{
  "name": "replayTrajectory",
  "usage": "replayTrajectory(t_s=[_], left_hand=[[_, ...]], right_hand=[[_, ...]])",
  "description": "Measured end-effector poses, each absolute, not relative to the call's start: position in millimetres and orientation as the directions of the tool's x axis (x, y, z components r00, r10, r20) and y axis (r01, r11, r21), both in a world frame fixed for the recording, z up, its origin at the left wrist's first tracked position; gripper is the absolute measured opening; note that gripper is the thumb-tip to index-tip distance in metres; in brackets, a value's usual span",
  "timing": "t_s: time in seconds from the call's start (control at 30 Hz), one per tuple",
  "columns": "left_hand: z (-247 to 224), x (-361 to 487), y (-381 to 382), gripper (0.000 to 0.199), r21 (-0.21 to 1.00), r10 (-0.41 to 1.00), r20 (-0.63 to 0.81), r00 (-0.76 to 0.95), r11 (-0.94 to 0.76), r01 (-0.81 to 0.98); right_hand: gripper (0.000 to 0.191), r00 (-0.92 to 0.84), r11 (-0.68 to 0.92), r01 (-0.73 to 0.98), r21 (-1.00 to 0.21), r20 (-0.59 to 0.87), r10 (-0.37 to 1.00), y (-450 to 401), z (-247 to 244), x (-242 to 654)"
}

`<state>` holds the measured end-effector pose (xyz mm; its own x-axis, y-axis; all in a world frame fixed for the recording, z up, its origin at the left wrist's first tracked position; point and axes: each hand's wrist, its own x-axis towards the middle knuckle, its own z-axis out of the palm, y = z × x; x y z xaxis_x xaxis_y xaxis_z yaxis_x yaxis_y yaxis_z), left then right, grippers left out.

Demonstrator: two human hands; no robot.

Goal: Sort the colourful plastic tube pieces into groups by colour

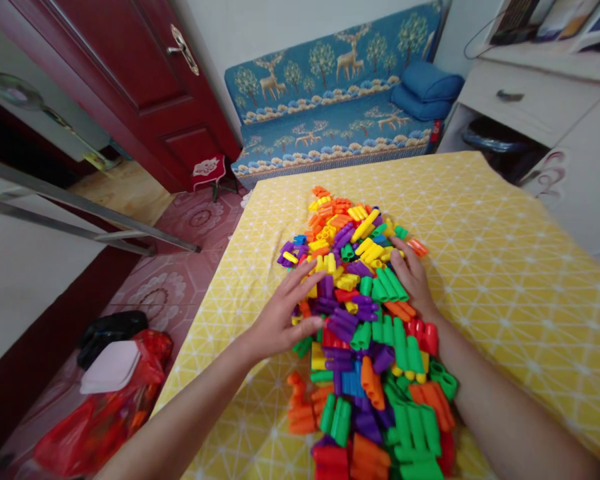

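A long heap of bullet-shaped plastic building blocks [344, 323] in purple, green, yellow, orange, red and blue runs down the middle of the table. My left hand [287, 310] lies along the heap's left side, fingers spread and reaching over yellow and purple blocks. On the opposite side my right hand [411, 277] rests against the heap, its fingers stretched forward near yellow blocks [373, 252] and a green block [390, 285]. Neither hand grips a block. Part of the right hand's thumb side is hard to make out.
The table wears a yellow patterned cloth [505, 280]. Behind it stands a blue sofa [325, 100] with folded cushions [427, 90]. A white cabinet [535, 100] is at the right. Left are a red door [145, 87], a small stool [210, 170] and a red plastic bag [95, 427] on the floor.
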<state>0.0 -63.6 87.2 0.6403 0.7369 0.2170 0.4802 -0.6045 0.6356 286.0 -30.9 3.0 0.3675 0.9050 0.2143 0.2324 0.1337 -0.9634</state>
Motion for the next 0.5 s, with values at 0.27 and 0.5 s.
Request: replayTrajectory(t_s=[0.27,0.5], left_hand=[[49.7,-68.6,-205.3,0.106,0.432,0.75,0.112,0.652,-0.628,0.648],[15.2,-52.2,-247.5,0.101,0.372,0.744,0.215,0.633,-0.661,0.651]], right_hand=[[0.055,0.33,0.032,0.107,-0.994,0.066,0.941,-97.3,26.0,326.9],[0.104,-0.031,0.132,0.787,-0.602,0.176,0.984,-255.3,10.6,351.2]])
